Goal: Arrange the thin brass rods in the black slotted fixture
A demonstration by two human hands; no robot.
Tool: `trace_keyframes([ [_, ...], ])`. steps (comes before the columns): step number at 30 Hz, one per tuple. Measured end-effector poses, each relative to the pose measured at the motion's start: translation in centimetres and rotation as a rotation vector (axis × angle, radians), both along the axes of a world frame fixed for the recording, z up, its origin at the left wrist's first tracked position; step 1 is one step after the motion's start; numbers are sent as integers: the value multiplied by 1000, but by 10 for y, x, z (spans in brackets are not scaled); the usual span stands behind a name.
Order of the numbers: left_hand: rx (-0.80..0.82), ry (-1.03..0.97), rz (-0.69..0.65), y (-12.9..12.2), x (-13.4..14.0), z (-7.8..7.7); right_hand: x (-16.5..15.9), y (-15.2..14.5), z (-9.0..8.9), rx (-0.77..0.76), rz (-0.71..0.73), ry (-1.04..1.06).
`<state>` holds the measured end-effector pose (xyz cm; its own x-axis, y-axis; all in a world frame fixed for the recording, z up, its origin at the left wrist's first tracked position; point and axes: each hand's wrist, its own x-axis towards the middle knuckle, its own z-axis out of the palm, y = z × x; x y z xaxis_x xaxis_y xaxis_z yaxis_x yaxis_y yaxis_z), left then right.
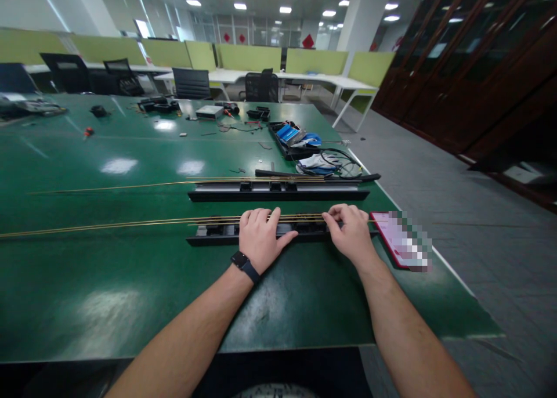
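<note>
My left hand (pixel 261 235), wearing a dark watch (pixel 244 264), lies over the nearer black rail (pixel 304 235). Its fingers rest across the thin brass-coloured rods (pixel 165 221) and its thumb is stretched out to the right. Toward the rail's right end, my right hand (pixel 351 231) pinches a thin rod between thumb and fingertips. The rods run lengthwise above the rail and reach far out to the left. Parallel behind it lies a second black rail (pixel 278 195) with black blocks inside and more thin rods (pixel 143 186) along it.
To the right, a red-edged phone (pixel 394 241) lies near the edge of the green table (pixel 130 293). Behind the rails are a black tray (pixel 285 148) with blue packets, gloves (pixel 319 164), and a coiled black cable (pixel 354 169). Small parts and tools lie farther back.
</note>
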<state>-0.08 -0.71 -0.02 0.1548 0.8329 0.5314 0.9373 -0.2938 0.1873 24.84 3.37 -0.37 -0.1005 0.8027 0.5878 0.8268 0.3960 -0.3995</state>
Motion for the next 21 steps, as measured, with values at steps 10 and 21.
trace_keyframes([
  [10, -16, -5, 2, -1, 0, 2, -3, -3, 2, 5, 3, 3],
  [21, -22, -7, 4, 0, 0, 1, -1, -1, 0, -8, -15, -9],
])
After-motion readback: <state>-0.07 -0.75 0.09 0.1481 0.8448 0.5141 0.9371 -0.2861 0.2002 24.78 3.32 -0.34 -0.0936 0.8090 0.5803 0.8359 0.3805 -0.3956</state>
